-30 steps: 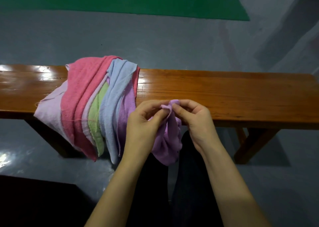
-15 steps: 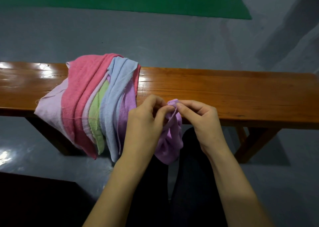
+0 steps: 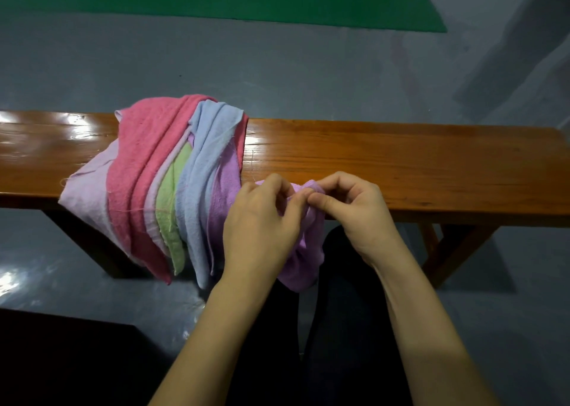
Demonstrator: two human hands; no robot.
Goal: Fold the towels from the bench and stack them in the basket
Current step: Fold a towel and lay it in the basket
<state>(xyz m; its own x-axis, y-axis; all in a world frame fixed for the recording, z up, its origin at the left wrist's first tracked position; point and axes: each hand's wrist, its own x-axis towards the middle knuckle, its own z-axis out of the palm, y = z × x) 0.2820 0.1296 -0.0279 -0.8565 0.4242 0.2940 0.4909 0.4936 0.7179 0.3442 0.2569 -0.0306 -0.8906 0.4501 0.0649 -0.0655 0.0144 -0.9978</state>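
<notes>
The fingers (image 3: 303, 194) of both hands pinch the top edge of a purple towel (image 3: 303, 260), thumb against forefinger, the two pinches almost touching. The left hand (image 3: 262, 226) and right hand (image 3: 359, 211) hold it just over the near edge of the counter (image 3: 401, 165), and the rest of the cloth hangs bunched below the fingers. To the left of them the other towels (image 3: 160, 183) lie draped in a heap over the counter's edge. No basket is in view. The step looks like finding the corners: best to slide each pinch outward along the hem until both corners are held, then shake the cloth flat before folding, keeping clear of the heap.
</notes>
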